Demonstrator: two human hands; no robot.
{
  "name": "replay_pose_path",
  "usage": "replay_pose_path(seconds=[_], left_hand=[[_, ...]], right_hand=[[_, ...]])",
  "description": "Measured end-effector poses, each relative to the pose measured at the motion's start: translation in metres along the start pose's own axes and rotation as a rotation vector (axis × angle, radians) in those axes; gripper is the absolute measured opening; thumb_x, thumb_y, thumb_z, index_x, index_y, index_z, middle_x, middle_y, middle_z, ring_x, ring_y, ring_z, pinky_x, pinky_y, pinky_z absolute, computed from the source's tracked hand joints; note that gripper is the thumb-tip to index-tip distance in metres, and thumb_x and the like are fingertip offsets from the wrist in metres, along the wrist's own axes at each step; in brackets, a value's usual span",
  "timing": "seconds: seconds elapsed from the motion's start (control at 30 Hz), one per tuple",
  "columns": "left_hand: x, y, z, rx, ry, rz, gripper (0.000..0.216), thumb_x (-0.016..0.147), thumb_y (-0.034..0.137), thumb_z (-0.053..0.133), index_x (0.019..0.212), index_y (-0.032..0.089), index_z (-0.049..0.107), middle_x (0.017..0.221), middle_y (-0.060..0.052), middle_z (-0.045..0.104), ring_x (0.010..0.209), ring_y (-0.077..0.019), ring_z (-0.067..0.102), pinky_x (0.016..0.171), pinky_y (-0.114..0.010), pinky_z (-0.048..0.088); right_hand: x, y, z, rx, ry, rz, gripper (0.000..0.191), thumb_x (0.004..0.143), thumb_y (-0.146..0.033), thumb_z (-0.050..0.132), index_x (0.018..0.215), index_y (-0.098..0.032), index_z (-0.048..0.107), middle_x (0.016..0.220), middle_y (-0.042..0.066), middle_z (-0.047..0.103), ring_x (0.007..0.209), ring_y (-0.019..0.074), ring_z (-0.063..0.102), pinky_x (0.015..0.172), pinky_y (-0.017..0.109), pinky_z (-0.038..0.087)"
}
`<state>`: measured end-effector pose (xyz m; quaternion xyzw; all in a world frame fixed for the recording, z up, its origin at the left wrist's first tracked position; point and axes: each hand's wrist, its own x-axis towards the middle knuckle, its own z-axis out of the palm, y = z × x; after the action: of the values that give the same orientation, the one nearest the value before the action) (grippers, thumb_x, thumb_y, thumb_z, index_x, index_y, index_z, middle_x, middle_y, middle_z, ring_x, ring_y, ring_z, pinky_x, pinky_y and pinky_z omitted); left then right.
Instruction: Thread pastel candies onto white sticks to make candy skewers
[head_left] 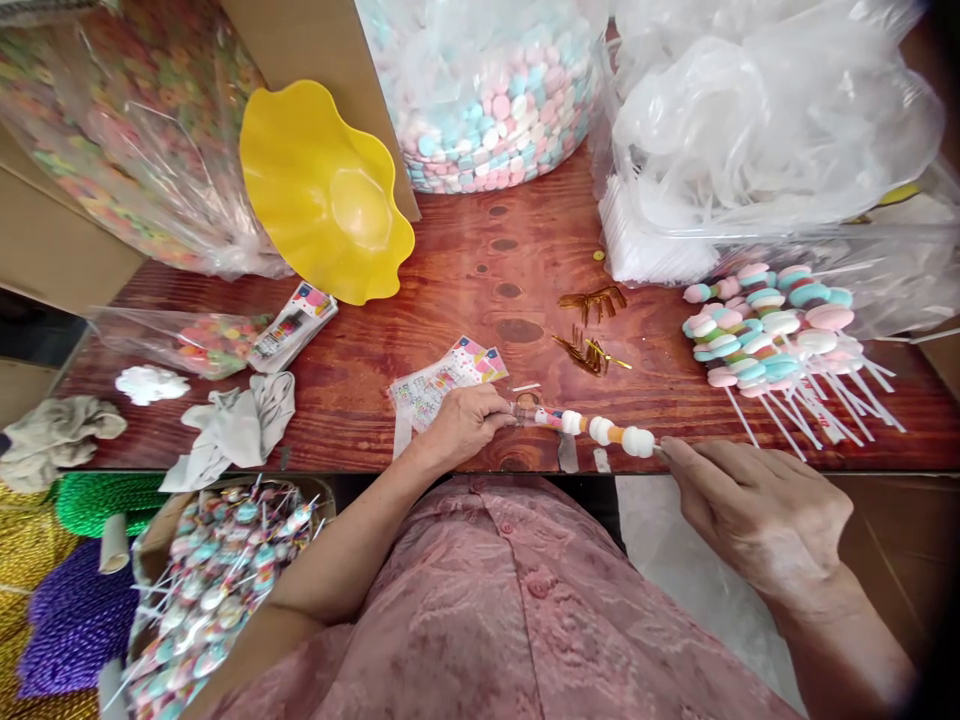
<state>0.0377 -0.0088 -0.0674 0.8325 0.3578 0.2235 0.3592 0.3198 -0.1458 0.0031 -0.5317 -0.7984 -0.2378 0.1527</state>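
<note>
Over the table's front edge a candy skewer (600,430) lies nearly level, with white and orange sweets threaded on a white stick. My right hand (765,510) pinches the stick end. At the other end my left hand (471,425) pinches a clear plastic wrapper that reaches over the tip of the skewer; part of the wrapper is hard to make out. Printed clear bags (446,380) lie fanned out just beyond my left hand. Gold twist ties (592,345) rest on the wood farther back. Unwrapped candy skewers (780,330) are piled to the right.
A yellow wavy bowl (322,190) leans at the back left beside a big bag of gummy rings (135,130). A bag of pastel sweets (502,120) stands at the back. Below the table's left edge is a box of wrapped skewers (217,590), near bead strands (75,620).
</note>
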Motion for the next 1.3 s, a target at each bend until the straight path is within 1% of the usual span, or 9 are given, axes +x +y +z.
replay_pose_path(seconds=[0.17,0.4,0.53,0.57,0.67,0.73,0.83,1.07,1.3], left_hand=[[0.001,0.004,-0.001,0.038,-0.021,0.009,0.011,0.087,0.018,0.068,0.089,0.022,0.078,0.076,-0.001,0.069,0.071,-0.0123,0.060,0.067,-0.024,0.042],[-0.007,0.002,0.007,-0.021,0.095,0.048,0.010,0.085,0.014,0.067,0.080,0.019,0.074,0.072,0.000,0.066,0.068,-0.0111,0.059,0.067,-0.023,0.043],[-0.010,0.009,0.009,0.002,0.169,-0.024,0.008,0.083,0.015,0.068,0.076,0.016,0.069,0.074,-0.001,0.066,0.068,-0.0119,0.059,0.068,-0.025,0.044],[-0.010,0.012,0.009,0.027,0.164,-0.032,0.002,0.084,0.017,0.068,0.083,0.017,0.070,0.078,-0.001,0.067,0.070,-0.0125,0.059,0.069,-0.025,0.045],[-0.007,0.022,0.006,0.135,0.073,-0.004,0.020,0.092,0.025,0.061,0.109,0.020,0.070,0.090,-0.003,0.069,0.079,-0.0145,0.060,0.074,-0.027,0.046],[-0.006,0.026,0.005,0.236,0.005,0.001,0.023,0.097,0.030,0.054,0.109,0.023,0.072,0.086,-0.004,0.066,0.079,-0.0149,0.059,0.072,-0.027,0.044],[-0.005,0.027,0.009,0.316,0.002,-0.042,0.026,0.098,0.031,0.052,0.095,0.024,0.077,0.076,-0.003,0.060,0.072,-0.0144,0.054,0.066,-0.027,0.040],[-0.007,0.019,0.017,0.022,0.194,-0.075,0.015,0.087,0.018,0.066,0.073,0.019,0.073,0.071,-0.001,0.062,0.070,-0.0126,0.056,0.068,-0.026,0.043],[-0.003,0.016,0.008,-0.152,0.083,-0.124,0.013,0.085,0.022,0.069,0.075,0.021,0.077,0.071,0.000,0.069,0.068,-0.0117,0.060,0.070,-0.026,0.046]], right_hand=[[0.001,-0.004,-0.002,0.046,0.040,-0.035,0.017,0.082,-0.011,0.067,0.097,-0.018,0.070,0.073,0.001,0.069,0.062,0.0129,0.055,0.060,0.029,0.036],[-0.015,-0.010,0.021,0.131,0.002,0.275,0.005,0.087,-0.021,0.068,0.091,-0.019,0.072,0.077,0.000,0.072,0.063,0.0118,0.063,0.057,0.026,0.039],[-0.026,-0.017,0.035,0.229,-0.017,0.410,0.007,0.090,-0.022,0.065,0.092,-0.020,0.071,0.082,-0.001,0.074,0.069,0.0121,0.068,0.060,0.024,0.044],[-0.029,-0.019,0.037,0.246,-0.014,0.428,0.007,0.090,-0.022,0.065,0.092,-0.021,0.071,0.082,-0.001,0.074,0.069,0.0122,0.069,0.060,0.023,0.045],[-0.036,-0.024,0.042,0.306,0.009,0.452,0.006,0.089,-0.021,0.065,0.091,-0.020,0.071,0.082,0.000,0.075,0.070,0.0125,0.069,0.063,0.023,0.048],[-0.039,-0.024,0.043,0.358,0.025,0.471,0.005,0.088,-0.022,0.066,0.090,-0.021,0.071,0.082,0.000,0.075,0.070,0.0130,0.069,0.066,0.023,0.050],[-0.044,-0.024,0.044,0.449,0.043,0.548,0.006,0.088,-0.024,0.067,0.090,-0.021,0.072,0.082,0.001,0.075,0.069,0.0135,0.069,0.069,0.024,0.052],[-0.050,-0.026,0.045,0.661,0.120,0.764,0.004,0.084,-0.027,0.072,0.086,-0.023,0.073,0.077,-0.001,0.073,0.063,0.0135,0.066,0.061,0.024,0.053],[-0.047,-0.030,0.038,0.714,0.145,0.732,0.003,0.084,-0.026,0.073,0.086,-0.025,0.072,0.079,0.001,0.074,0.063,0.0155,0.067,0.058,0.026,0.054]])
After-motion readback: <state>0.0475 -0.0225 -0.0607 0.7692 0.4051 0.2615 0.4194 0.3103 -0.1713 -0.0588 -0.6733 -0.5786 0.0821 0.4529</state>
